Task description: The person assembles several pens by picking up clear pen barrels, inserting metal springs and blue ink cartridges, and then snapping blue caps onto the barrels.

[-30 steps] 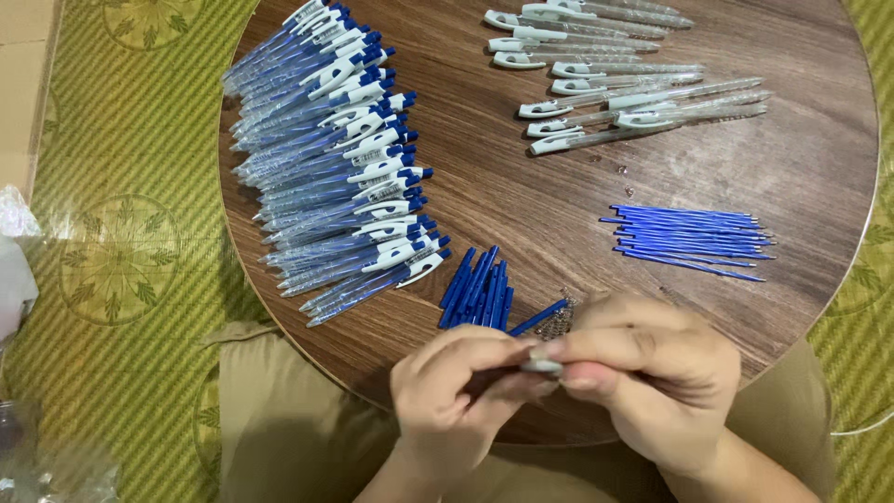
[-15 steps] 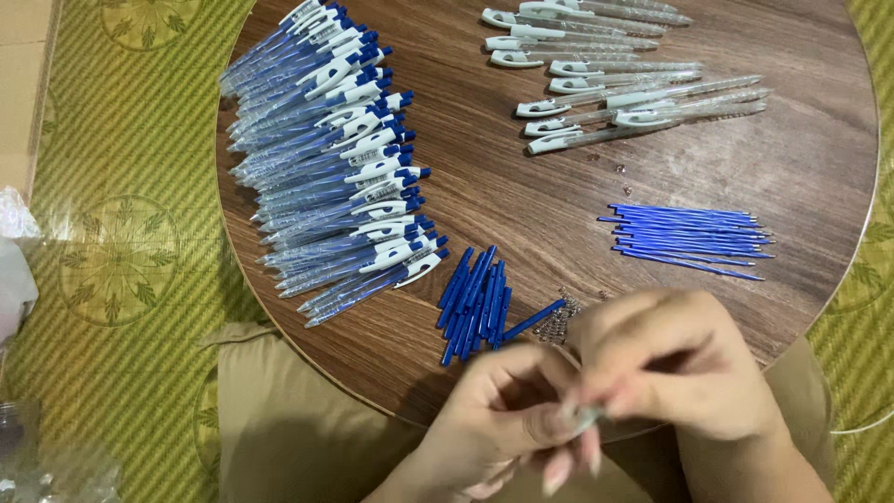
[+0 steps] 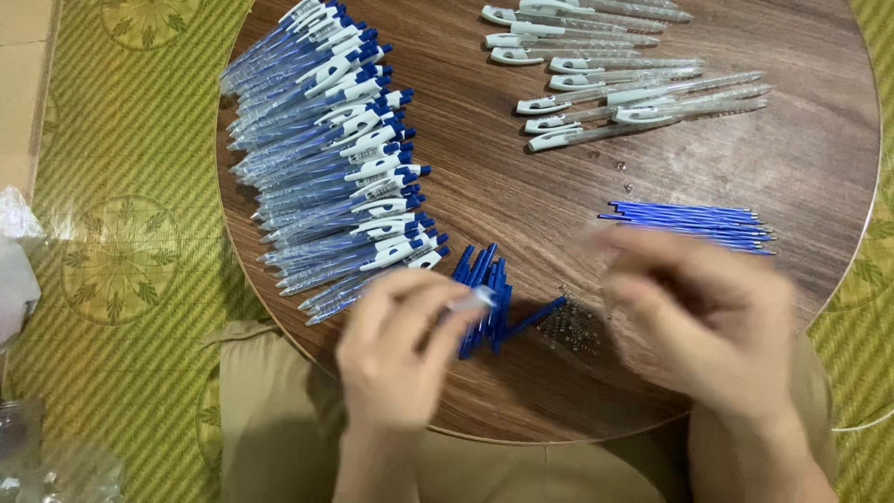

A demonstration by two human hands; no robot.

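Hands parted; left hand (image 3: 396, 349) perhaps pinches pen part (image 3: 473, 300).

I see two bare hands from the head view, left hand (image 3: 396, 349) and right hand (image 3: 712, 321), both smeared by motion blur, so nails and finer detail are unreadable. No rings, watch or bracelet show on what I can make out. Both wrists and forearms are bare; no sleeve enters the frame. Below the table's near edge, khaki-tan trousers (image 3: 270, 419) cover the lap, plain fabric with soft folds.
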